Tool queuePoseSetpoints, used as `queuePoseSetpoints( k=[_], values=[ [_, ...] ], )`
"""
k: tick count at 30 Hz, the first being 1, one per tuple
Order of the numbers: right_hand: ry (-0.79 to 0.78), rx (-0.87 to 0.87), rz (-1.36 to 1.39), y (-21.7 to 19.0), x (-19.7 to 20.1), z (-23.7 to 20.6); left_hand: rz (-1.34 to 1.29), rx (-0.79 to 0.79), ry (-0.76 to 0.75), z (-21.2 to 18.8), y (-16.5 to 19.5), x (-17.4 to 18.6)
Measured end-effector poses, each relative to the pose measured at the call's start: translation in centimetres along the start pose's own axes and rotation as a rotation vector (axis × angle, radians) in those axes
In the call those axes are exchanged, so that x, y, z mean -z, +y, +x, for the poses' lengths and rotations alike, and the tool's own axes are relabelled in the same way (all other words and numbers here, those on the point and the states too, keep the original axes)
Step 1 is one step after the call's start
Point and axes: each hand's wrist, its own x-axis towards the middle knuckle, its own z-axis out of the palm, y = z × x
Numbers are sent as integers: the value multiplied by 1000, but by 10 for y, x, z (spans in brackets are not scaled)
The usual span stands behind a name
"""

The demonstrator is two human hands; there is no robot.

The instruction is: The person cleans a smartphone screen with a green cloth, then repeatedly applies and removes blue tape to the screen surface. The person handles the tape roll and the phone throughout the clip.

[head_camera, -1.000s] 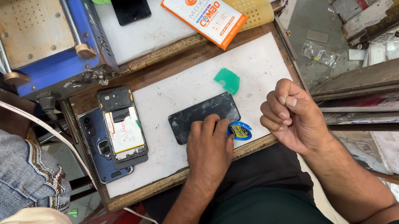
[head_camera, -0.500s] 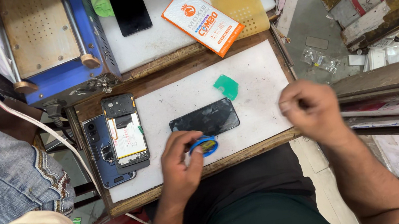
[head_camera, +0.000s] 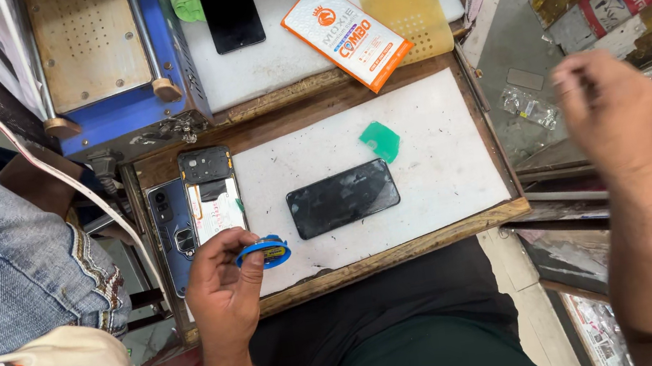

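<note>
Blue disc [head_camera: 263,252] pinched in the left hand [head_camera: 223,289].
Black phone [head_camera: 343,198] lies at its two o'clock; right hand [head_camera: 603,107], blurred, grip unclear, hovers off the tray [head_camera: 444,165].

1. The left hand [head_camera: 223,297] no longer presses on the black phone [head_camera: 343,198]; it now sits at the tray's near-left corner, beside the opened phone [head_camera: 213,198].
2. The blue tape roll [head_camera: 263,252] moves with it, from the wooden rim near the right hand to the left hand's fingertips.
3. The right hand [head_camera: 609,108] leaves the tray edge and is now raised out to the right, over the cluttered shelves, blurred.
4. The black phone now lies uncovered on the white mat [head_camera: 444,165].
</note>
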Motion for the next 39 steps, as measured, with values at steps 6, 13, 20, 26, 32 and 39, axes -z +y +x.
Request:
queuePoseSetpoints(
  k=[6, 13, 20, 26, 32, 39],
  values=[
    [140, 50, -466, 58, 19, -9, -192, -116, -157, -1, -5, -18],
    [192, -5, -119, 32, -12, -40, -610, 13, -225, -1, -4, -50],
    [-183, 222, 815, -130, -29, -73, -616, 7, -306, -6, 1, -63],
    [-125, 686, 733, -171, -23, -53, -751, 132, -314, -14, 2, -70],
    [-266, 441, 1050, -141, -27, -57, -505, 103, -185, -14, -7, -63],
    [-248, 65, 1717, -104, -47, -76, -227, 20, -156, -12, -6, -52]
  ],
)
